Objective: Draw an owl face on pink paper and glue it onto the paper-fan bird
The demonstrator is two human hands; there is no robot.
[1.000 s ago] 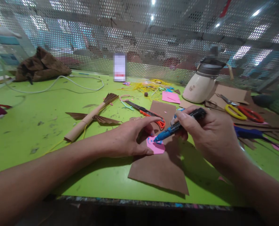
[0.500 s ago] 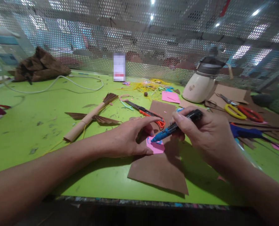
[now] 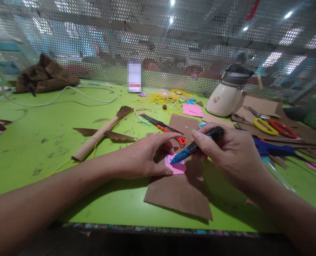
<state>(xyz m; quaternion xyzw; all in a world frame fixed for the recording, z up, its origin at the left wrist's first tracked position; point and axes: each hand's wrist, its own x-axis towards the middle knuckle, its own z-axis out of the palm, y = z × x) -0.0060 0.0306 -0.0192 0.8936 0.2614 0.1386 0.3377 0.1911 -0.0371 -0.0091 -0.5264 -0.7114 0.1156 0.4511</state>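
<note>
Between the thumb and fingers of my left hand (image 3: 147,156) a small pink paper piece (image 3: 178,170) is held flat, with blue curved marks on it. My right hand (image 3: 224,153) is closed around a blue marker (image 3: 187,152) with a black rear end, its tip touching the pink paper. Underneath lies a strip of brown paper (image 3: 179,199), partly hidden by my hands. An orange and black utility knife (image 3: 163,127) rests just beyond my left fingers. Left of it is a rolled brown paper tube (image 3: 90,144) with pleated paper pieces and yellow string.
Scissors with yellow and red handles (image 3: 275,127) and a blue glue gun (image 3: 273,147) lie right. Behind stand a cream flask (image 3: 223,99) and a phone (image 3: 134,75). Yellow paper shreds (image 3: 164,99), pink sheets (image 3: 192,110), a white cable (image 3: 88,99) and a brown bag (image 3: 44,76) lie farther back.
My right hand has shifted slightly down and left, bringing the marker tip a little lower on the pink paper. My left hand stays in place.
</note>
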